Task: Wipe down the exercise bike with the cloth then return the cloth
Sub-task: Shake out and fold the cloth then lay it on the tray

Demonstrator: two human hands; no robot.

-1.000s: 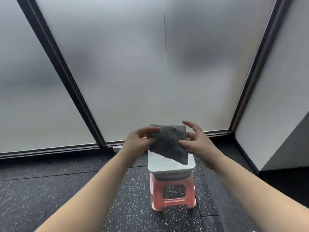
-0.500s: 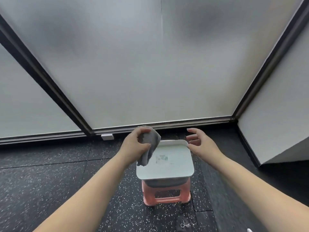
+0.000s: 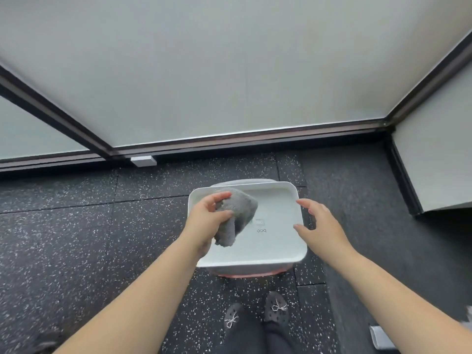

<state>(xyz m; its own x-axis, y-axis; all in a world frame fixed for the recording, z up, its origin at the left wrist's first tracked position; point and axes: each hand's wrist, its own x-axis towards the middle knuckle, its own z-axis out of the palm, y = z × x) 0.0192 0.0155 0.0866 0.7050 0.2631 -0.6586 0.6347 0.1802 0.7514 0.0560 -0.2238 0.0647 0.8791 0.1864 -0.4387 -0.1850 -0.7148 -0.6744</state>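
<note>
Two bare hands over white tray point(image 3: 278, 251) | left hand point(image 3: 204, 223) grip clenched on bunched grey cloth point(image 3: 237, 213), above tray's 10 o'clock corner | right hand point(image 3: 320, 226) grip released, fingers spread at tray's 3 o'clock rim | tray sat on pink stool point(image 3: 251, 274).
</note>
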